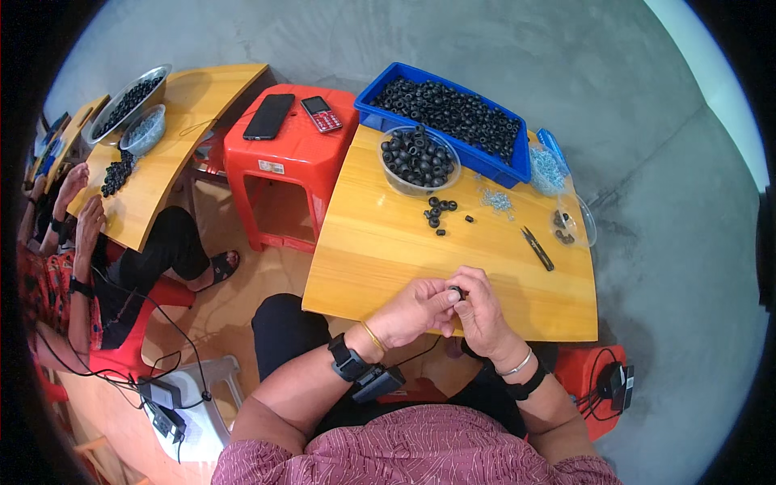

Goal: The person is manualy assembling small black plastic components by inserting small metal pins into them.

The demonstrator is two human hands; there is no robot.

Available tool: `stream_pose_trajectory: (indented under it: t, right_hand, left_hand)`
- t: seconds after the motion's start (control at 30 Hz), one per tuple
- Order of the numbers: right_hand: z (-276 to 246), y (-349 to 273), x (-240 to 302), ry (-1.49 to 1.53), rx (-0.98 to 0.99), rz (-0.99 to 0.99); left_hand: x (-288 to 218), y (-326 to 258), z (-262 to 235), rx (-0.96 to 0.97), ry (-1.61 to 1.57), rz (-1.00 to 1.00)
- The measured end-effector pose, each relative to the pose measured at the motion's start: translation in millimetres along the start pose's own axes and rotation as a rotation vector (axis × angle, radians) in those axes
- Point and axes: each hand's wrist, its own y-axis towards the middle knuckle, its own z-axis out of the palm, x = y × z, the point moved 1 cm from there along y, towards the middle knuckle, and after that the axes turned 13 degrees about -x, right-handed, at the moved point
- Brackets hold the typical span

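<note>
My left hand (414, 309) and my right hand (483, 317) meet over the near edge of the wooden table (364, 267). Between their closed fingertips is a small black ring-shaped part (457, 292), partly covered by the fingers. Beyond them lie several loose black parts (435, 212) and a scatter of tiny pale, shiny pieces (495, 200). A clear bowl (402, 186) heaped with black parts stands behind these. To the right of my hands rests a slim black tool (537, 249), like tweezers or thread snips.
A blue tray (489, 168) full of black parts spans the table's far edge. Beside it are a clear bag (547, 171) of pale pieces and a clear lid (588, 224). Left stands a red stool (291, 153) bearing two phones. Another person's hands (89, 218) work at the left table (174, 145).
</note>
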Motion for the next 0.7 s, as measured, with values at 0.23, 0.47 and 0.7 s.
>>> stream_pose_trajectory:
  t: [0.23, 0.47, 0.7]
  right_hand:
    - [-3.2, 2.9, -2.0, 0.014, 0.063, 0.027]
    - [-3.7, 3.9, -6.1, 0.024, 0.030, -0.020]
    - [-9.7, 3.2, -4.9, 0.050, -0.015, 0.017]
  left_hand:
    - [-1.3, -1.4, 2.2, 0.027, 0.058, 0.047]
    - [-1.3, -0.1, 1.1, -0.006, -0.015, 0.004]
    - [-3.4, -2.1, 0.3, -0.023, -0.087, -0.013]
